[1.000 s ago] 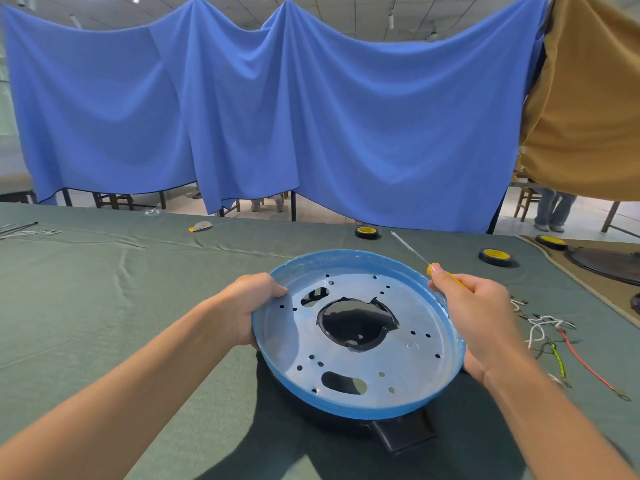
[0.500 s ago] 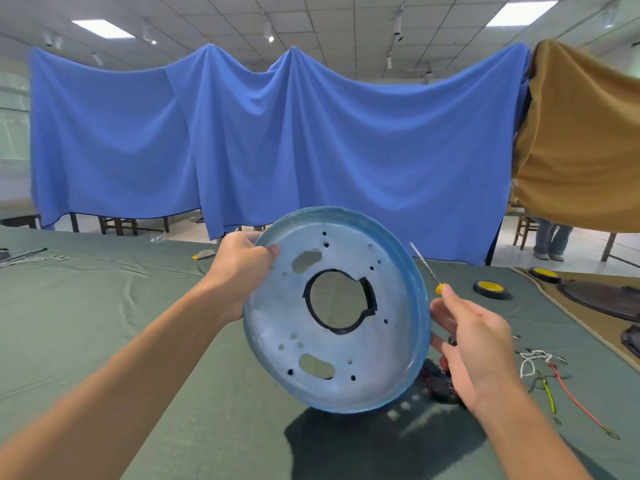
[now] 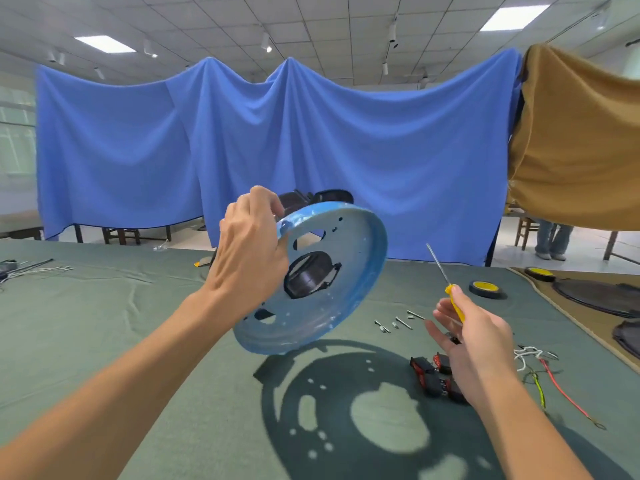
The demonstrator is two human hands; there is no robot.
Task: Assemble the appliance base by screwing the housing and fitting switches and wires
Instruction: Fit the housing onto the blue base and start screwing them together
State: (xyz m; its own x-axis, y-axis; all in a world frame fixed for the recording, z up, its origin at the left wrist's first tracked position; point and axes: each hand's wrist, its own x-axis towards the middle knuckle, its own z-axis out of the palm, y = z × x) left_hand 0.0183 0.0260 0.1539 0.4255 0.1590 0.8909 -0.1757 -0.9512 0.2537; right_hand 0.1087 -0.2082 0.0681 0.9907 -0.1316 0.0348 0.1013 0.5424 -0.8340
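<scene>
A green-covered bench (image 3: 104, 323) stretched toward a blue curtain (image 3: 311, 150) and a tan cloth (image 3: 581, 140). Loose screws (image 3: 398, 322) lay near the far middle, with a roll of tape (image 3: 486, 289) beyond them. Black-and-red switches (image 3: 433, 375) sat just under the right wrist, partly hidden by it, and the wires (image 3: 540, 372) trailed further right.

The blue housing plate (image 3: 353, 271) hung tilted in the air above the bench, casting a round shadow (image 3: 363, 410) below. A black part (image 3: 310, 277) showed through its central hole; whether the two were joined could not be told. The left hand (image 3: 249, 251) gripped the plate's upper left rim, fingers curled over the edge. The right hand (image 3: 474, 337) pinched the yellow handle of a screwdriver (image 3: 446, 282) between thumb and forefinger, its other fingers spread loose, apart from the plate.

A second earlier the plate had lain flat on the bench with both hands at its rim. It had since been lifted and tipped, the right hand had let go of it, and the screws and switches had come into sight.
</scene>
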